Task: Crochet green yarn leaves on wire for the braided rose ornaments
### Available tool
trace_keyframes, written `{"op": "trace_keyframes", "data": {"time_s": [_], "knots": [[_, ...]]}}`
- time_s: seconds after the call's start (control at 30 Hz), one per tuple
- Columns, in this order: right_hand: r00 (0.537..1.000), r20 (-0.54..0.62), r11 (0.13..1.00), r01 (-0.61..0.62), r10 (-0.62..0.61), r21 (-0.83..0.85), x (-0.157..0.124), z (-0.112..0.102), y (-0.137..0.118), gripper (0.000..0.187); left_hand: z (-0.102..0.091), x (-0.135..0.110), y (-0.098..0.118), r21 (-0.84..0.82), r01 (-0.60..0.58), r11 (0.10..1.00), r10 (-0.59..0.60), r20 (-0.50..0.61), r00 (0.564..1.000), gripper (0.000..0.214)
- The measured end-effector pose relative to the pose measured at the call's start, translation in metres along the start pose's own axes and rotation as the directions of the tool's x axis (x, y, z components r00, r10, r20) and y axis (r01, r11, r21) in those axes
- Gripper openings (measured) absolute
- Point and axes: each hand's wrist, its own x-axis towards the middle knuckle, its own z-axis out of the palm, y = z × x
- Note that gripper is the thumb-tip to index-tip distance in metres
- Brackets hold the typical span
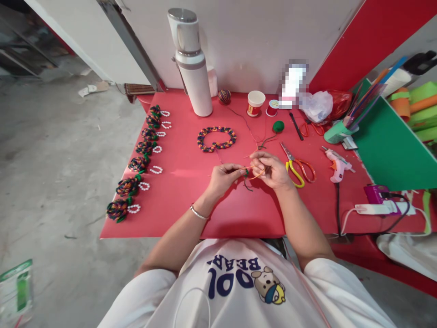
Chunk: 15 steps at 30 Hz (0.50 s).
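Note:
Over the red table, my left hand [223, 179] pinches a small green yarn piece [246, 173] between thumb and fingertips, with a dark green tail hanging below. My right hand [271, 171] is closed on orange yarn [256, 176], which loops across to the left fingertips. A braided multicoloured yarn strip [218, 129] lies curved in a ring beyond my left hand, a thin strand running from it toward that hand. Yellow-and-red-handled scissors [296, 166] lie just right of my right hand. Farther back sits a green yarn ball [278, 126]. My fingers partly hide the small workpiece.
Several yarn flowers [128, 186] with bead loops line the left table edge. A tall white flask [195, 82], a paper cup [255, 104], a thread spool [272, 108] and a multicoloured yarn ball [224, 96] stand behind. A pink glue gun [338, 166] and power strip [372, 209] lie right.

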Motion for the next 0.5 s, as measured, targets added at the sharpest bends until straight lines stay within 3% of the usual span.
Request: {"op": "trace_keyframes", "data": {"time_s": [0.13, 0.23, 0.37, 0.43, 0.5], "knots": [[0.993, -0.107, 0.998, 0.057, -0.056, 0.011, 0.001, -0.009, -0.009, 0.020, -0.003, 0.002, 0.005, -0.043, 0.008, 0.999, -0.010, -0.043, 0.999, 0.033], [0.974, -0.190, 0.973, 0.083, -0.125, -0.214, 0.001, -0.015, -0.008, 0.021, -0.005, 0.002, 0.007, -0.063, 0.026, 0.998, -0.031, -0.064, 0.997, 0.035], [0.983, -0.120, 0.751, 0.027, -0.140, -0.660, -0.001, -0.013, -0.001, 0.031, -0.006, 0.002, 0.010, -0.124, 0.030, 0.992, -0.038, -0.068, 0.997, 0.038], [0.994, -0.049, 0.673, 0.032, -0.101, -0.739, -0.001, -0.010, 0.002, 0.030, -0.007, 0.002, 0.011, -0.150, 0.044, 0.988, -0.052, -0.051, 0.997, 0.040], [0.990, -0.034, 0.646, 0.062, -0.135, -0.761, -0.001, -0.009, 0.003, 0.026, -0.007, 0.001, 0.011, -0.160, 0.066, 0.985, -0.072, -0.033, 0.997, 0.042]]}}
